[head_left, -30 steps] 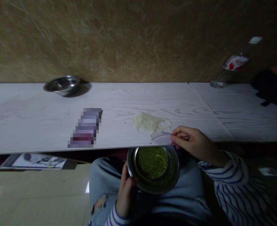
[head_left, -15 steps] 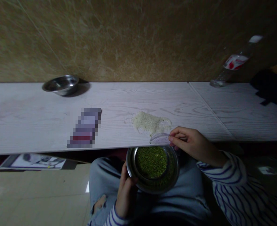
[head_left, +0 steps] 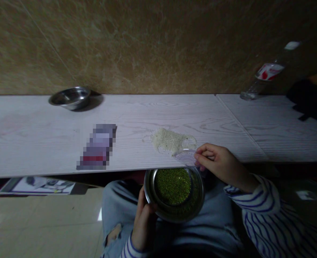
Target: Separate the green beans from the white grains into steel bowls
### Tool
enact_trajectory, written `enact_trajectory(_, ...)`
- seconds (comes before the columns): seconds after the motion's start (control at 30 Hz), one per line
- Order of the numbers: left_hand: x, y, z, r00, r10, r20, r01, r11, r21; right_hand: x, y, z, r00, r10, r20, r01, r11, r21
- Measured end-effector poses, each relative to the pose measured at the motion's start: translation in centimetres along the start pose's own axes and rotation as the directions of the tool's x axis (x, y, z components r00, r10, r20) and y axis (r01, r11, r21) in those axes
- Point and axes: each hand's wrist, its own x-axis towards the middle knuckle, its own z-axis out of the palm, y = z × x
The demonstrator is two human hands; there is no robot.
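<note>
My left hand (head_left: 145, 218) grips the left rim of a steel bowl (head_left: 198, 204) above my lap, just under the table's front edge. Green mung beans (head_left: 173, 186) cover the bottom of that bowl. Between the thumb and fingers of my right hand (head_left: 214, 159) is a clear plastic protractor (head_left: 185, 156), its curved edge facing the far side. The protractor is at the table's front edge, above the bowl's far rim. Just beyond it lies a flat heap of white rice (head_left: 169, 139), with a few darker specks in it.
Another steel bowl (head_left: 71, 98) sits at the back left of the white table (head_left: 131, 114). A blurred-out flat object (head_left: 98, 147) lies nearer. At the back right stand a plastic bottle (head_left: 268, 71) and a dark cloth-like item (head_left: 309, 96). A marbled wall (head_left: 147, 46) rises behind.
The protractor has tilted slightly in my right hand and now catches light along its curved edge. The bowl of mung beans stays nearly in place in my left hand. The rice heap looks the same.
</note>
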Motion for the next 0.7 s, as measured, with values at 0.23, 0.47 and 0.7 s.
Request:
enact_trajectory(0.23, 0.24, 0.03, -0.27, 1.0, -0.01, -0.001, 0.01, 0.999, 0.049, 0.19, -0.03, -0.41, 0.999, 0.011, -0.03, -0.011, 1.0, 0.022)
enact_trajectory(0.47, 0.33, -0.11, -0.6, 1.0, -0.016, -0.008, 0.016, 0.999, 0.037, 0.37, -0.06, -0.37, 1.0, 0.016, -0.018, -0.016, 1.0, 0.02)
enact_trajectory(0.7, 0.37, -0.24, -0.97, 0.999, -0.003, 0.054, 0.002, 1.0, 0.012, 0.88, -0.1, -0.27, 1.0, 0.019, 0.004, -0.019, 0.999, 0.04)
